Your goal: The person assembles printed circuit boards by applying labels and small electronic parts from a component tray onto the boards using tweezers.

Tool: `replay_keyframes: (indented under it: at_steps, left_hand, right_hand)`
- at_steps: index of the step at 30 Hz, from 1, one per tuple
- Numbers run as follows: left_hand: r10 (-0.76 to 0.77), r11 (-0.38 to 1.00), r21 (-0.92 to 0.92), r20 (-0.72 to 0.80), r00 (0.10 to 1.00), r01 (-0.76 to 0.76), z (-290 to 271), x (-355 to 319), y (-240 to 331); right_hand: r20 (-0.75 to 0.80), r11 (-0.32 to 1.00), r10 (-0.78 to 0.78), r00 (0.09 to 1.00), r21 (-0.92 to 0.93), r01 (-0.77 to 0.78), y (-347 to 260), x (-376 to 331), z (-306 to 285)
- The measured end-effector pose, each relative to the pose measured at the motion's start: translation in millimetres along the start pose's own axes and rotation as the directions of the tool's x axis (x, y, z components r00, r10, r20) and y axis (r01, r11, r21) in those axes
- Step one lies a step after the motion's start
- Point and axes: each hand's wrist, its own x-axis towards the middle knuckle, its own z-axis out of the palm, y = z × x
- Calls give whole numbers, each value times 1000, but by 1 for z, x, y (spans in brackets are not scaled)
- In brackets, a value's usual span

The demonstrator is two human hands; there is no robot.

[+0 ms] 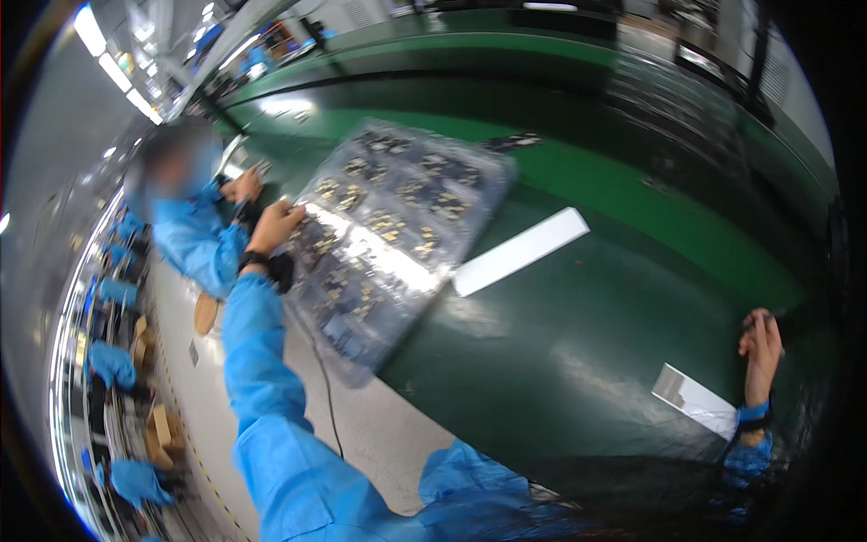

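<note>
My left hand (275, 224) reaches out in a blue sleeve and grips the near-left edge of a clear plastic tray (397, 226). The tray holds several small dark and gold parts in rows of pockets and lies tilted across the edge of the green conveyor belt (560, 325). My right hand (761, 345) rests far to the right on the belt's edge, fingers curled, with nothing seen in it. A white sheet (695, 399) lies just left of that hand.
A long white strip (522, 250) lies on the belt right of the tray. A co-worker in blue (194, 239) sits just beyond my left hand, hands near the tray's far corner. More workers in blue line the aisle on the left.
</note>
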Motion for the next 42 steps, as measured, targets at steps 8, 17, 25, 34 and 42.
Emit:
replay_keyframes:
  at_steps: [8, 17, 25, 34, 42]
  left_hand:
    - [246, 957, -146, -63, 967, -253, -44, -20, 112]
    - [102, 683, -724, -33, 994, -95, 68, -63, 386]
    - [273, 440, -731, 662, 698, 521, 217, -200, 526]
    - [440, 489, -802, 567, 696, 344, 161, -217, 508]
    - [500, 380, -847, 527, 687, 373, 159, -195, 516]
  right_hand:
    - [72, 1000, 27, 997, 8, -27, -34, -11, 18]
    - [105, 996, 22, 994, 83, -31, -31, -14, 14]
    - [94, 976, 8, 996, 215, -28, -37, -14, 18]
    - [119, 969, 11, 993, 244, -40, -40, -15, 19]
    - [103, 972, 6, 995, 233, -30, -38, -15, 20]
